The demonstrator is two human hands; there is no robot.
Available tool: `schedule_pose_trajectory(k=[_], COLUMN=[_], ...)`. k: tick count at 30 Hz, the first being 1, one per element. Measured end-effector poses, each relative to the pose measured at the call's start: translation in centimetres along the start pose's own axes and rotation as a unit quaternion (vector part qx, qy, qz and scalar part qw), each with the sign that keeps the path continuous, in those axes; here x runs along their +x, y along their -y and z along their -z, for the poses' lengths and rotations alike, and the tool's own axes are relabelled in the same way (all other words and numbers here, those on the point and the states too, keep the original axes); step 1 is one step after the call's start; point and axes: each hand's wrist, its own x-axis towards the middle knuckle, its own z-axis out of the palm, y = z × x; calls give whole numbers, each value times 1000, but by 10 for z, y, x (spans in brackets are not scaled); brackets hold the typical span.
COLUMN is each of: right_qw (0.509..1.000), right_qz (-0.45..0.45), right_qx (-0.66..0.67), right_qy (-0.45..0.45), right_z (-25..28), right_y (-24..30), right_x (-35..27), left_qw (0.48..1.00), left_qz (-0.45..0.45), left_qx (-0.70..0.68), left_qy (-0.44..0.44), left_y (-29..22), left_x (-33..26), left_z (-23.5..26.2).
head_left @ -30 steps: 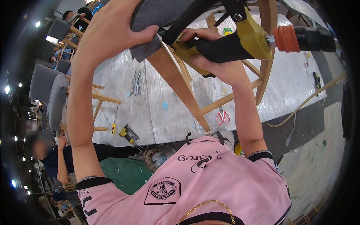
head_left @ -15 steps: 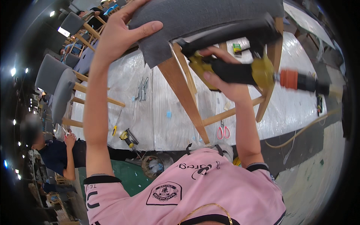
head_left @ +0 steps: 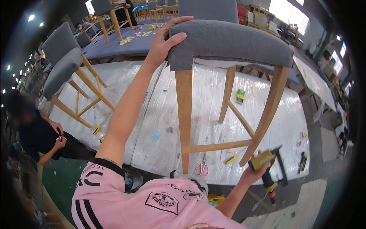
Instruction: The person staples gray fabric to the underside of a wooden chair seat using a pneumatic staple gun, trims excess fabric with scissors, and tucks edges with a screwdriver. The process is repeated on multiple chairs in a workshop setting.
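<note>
A grey upholstered chair (head_left: 228, 40) with light wooden legs stands upright on the plastic-covered table (head_left: 148, 114). My left hand (head_left: 166, 38) grips the front left corner of its seat, arm stretched up. My right hand (head_left: 253, 173) is low at the table's near edge, closed around a yellow and black staple gun (head_left: 268, 168) beside the chair's right front leg. Red-handled scissors (head_left: 202, 169) lie on the table next to the left front leg.
Another grey chair (head_left: 63, 65) lies tilted at the table's left end. A seated person in dark clothes (head_left: 34, 133) works at the left. A small green box (head_left: 239, 95), a yellow cutter (head_left: 230, 159) and more tools lie on the table. More chairs stand behind.
The chair has swung from tipped over my head to upright on the table. My right hand with the staple gun dropped from the seat's underside to the table's near edge.
</note>
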Motion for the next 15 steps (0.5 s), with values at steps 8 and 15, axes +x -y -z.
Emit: schedule_pose_trajectory(k=[8,15], right_qw=[929,870], right_qz=[-233,-409], right_qx=[0,54], right_qy=[-289,-271], right_z=[221,285], right_y=[-105,-225], right_x=[-15,-43], left_qw=[998,991], left_qz=[33,70], left_qx=[-52,-85], left_qy=[-30,-70], left_y=[32,52], left_x=[25,45], left_z=[16,24])
